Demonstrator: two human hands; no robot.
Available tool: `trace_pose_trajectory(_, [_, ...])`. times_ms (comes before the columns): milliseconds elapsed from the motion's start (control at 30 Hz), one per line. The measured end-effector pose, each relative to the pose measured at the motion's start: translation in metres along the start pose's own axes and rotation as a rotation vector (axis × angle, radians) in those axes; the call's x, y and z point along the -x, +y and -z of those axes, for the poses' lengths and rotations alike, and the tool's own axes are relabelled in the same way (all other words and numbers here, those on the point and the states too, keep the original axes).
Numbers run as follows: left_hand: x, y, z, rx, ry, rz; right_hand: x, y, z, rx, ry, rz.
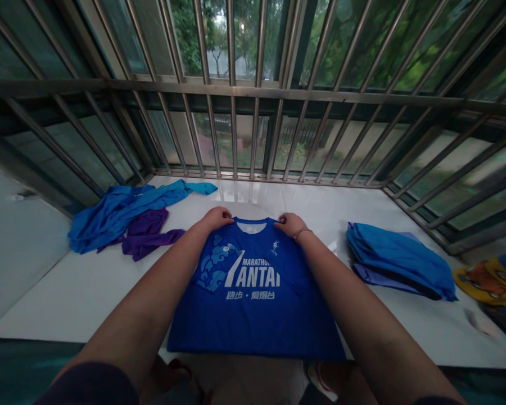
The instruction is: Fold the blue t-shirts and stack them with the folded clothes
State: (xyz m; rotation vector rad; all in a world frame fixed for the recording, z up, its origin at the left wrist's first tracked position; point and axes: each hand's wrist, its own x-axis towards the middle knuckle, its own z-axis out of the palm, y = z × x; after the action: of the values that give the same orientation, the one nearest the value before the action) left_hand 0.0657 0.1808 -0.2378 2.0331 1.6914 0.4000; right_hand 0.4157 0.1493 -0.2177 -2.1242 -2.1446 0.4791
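Note:
A royal-blue marathon T-shirt [253,304] with white lettering lies flat on the white ledge [88,292], its sides folded in and its collar away from me. My left hand [217,217] is closed on the collar's left corner. My right hand [290,224] pinches the collar's right corner. Both forearms reach along the shirt's two sides.
A heap of unfolded blue and purple clothes [130,219] lies at the back left. A stack of folded blue shirts [398,260] sits to the right, with a yellow item [489,278] beyond it. Metal window bars [253,93] close off the far side.

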Motion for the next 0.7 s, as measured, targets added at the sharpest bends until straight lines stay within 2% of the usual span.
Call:
trace_pose_trajectory(100, [-0.005, 0.006, -0.003, -0.012, -0.03, -0.005, -0.006, -0.011, -0.01, -0.011, 0.007, -0.012])
trace_pose_trajectory(200, [-0.005, 0.014, 0.001, -0.027, 0.003, -0.026, -0.01, -0.019, -0.01, -0.026, 0.018, -0.018])
trace_pose_trajectory(300, [0.0, 0.025, 0.012, -0.031, 0.07, -0.063, -0.005, -0.022, 0.002, -0.053, 0.088, 0.025])
trace_pose_trajectory(400, [0.017, 0.035, 0.03, -0.019, 0.131, -0.122, 0.013, -0.02, 0.022, -0.089, 0.19, 0.128])
trace_pose_trajectory(467, [0.039, 0.04, 0.043, -0.027, 0.192, -0.224, 0.035, -0.013, 0.035, -0.113, 0.243, 0.206])
trace_pose_trajectory(533, [0.074, 0.043, 0.053, -0.074, 0.257, -0.371, 0.065, -0.001, 0.045, -0.146, 0.309, 0.34])
trace_pose_trajectory(633, [0.146, 0.048, 0.054, -0.194, 0.284, -0.58, 0.126, 0.019, 0.048, -0.142, 0.429, 0.632])
trace_pose_trajectory(700, [0.2, 0.051, 0.044, -0.273, 0.219, -0.661, 0.174, 0.032, 0.04, -0.051, 0.456, 0.776])
